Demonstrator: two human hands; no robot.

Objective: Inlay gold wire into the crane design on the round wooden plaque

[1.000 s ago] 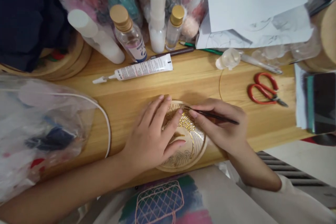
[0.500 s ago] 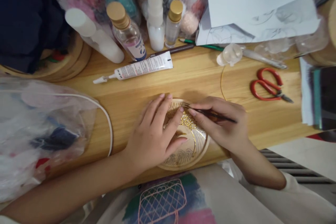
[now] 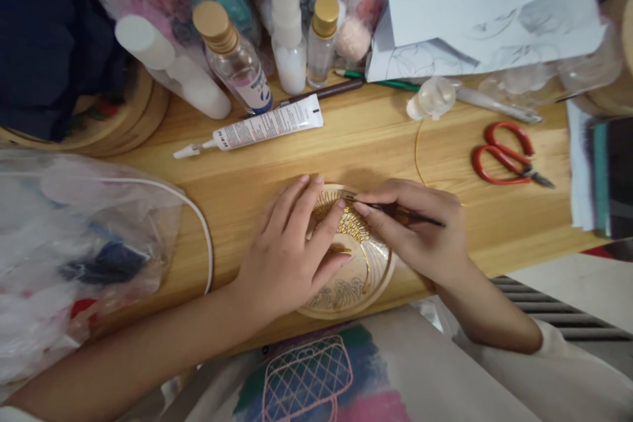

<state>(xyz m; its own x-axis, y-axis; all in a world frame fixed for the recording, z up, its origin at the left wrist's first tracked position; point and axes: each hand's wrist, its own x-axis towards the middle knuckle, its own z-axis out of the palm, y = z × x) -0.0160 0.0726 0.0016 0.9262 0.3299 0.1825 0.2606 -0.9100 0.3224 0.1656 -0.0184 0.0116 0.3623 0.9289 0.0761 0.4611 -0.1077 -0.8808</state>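
A round wooden plate (image 3: 361,305) with a raised rim lies near the table's front edge. Gold wire (image 3: 354,227) forms a scale-like pattern over lines drawn on it, and bare drawn lines show at its lower part. My left hand (image 3: 287,250) rests flat across the plate's left side, fingers spread, index fingertip close to the pattern's top. Pinched in my right hand (image 3: 428,231) is a pair of dark tweezers (image 3: 420,216), its tips at the plate's upper edge beside my left index finger. Whether the tips grip any wire is too small to tell.
Behind the plate lie a white glue tube (image 3: 270,124) and several bottles, one amber-capped (image 3: 232,56). Red-handled cutters (image 3: 504,155) lie to the right, near a clear spool (image 3: 432,99) trailing gold wire. A plastic bag (image 3: 99,244) and white cable (image 3: 208,237) are left; papers (image 3: 484,0) lie behind.
Both hands and the plate keep nearly the same place. The tweezers' tips stay at the plate's upper edge, and the whole view has shifted very slightly.
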